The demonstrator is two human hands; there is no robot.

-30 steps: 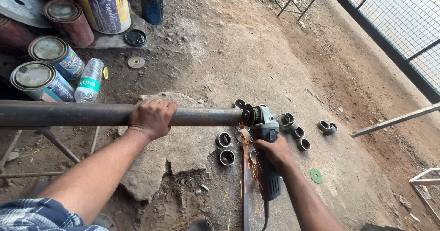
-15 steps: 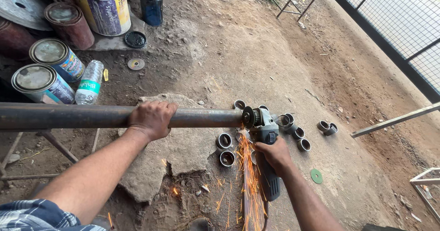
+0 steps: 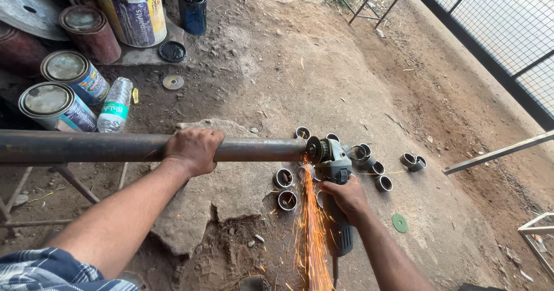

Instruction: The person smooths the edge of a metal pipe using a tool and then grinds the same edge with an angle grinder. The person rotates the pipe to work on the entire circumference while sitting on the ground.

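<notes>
Steel pipe [image 3: 86, 147] runs level, long axis left to right, cut end pointing right into the grinder disc. Heavy, rigid, round, so it could roll (my judgement). My left hand [image 3: 193, 150] is clamped over it near the cut end, a sound place to hold. Sparks [image 3: 311, 227] fall toward me. My right hand [image 3: 346, 197] grips the angle grinder [image 3: 333, 170] body. Cut rings [image 3: 284, 179] lie on the ground nearby.

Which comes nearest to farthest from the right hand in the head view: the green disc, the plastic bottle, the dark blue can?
From the right hand:
1. Green disc, on the ground just to its right.
2. Plastic bottle, far left, beyond the pipe.
3. Dark blue can, top of the view, farthest away.
</notes>
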